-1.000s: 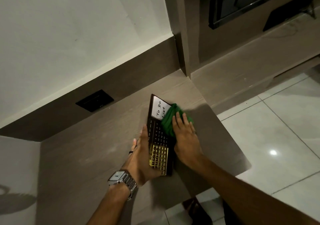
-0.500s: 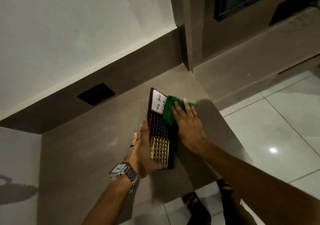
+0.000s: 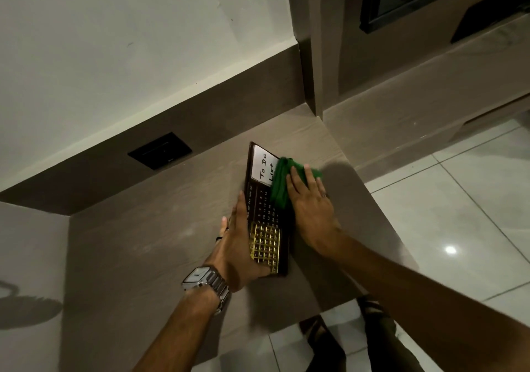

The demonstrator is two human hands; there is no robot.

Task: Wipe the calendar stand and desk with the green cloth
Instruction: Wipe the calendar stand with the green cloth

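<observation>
The dark brown calendar stand [image 3: 262, 208] lies on the brown desk [image 3: 149, 242], with a white "To Do List" panel at its far end and a gold grid at its near end. My left hand [image 3: 239, 252], a metal watch on its wrist, grips the stand's left edge and near corner. My right hand [image 3: 311, 205] lies flat, fingers together, pressing the green cloth [image 3: 282, 183] against the stand's right side near the white panel. Part of the cloth is hidden under my palm.
A black wall socket [image 3: 160, 150] sits in the brown backsplash behind the desk. A brown pillar [image 3: 315, 56] and a lower ledge [image 3: 415, 107] stand to the right. The desk's right edge drops to a white tiled floor [image 3: 459, 214]. My feet show below the desk's near edge.
My right hand has slid the green cloth along the stand's right side toward the white panel. My left hand has kept its hold on the stand.
</observation>
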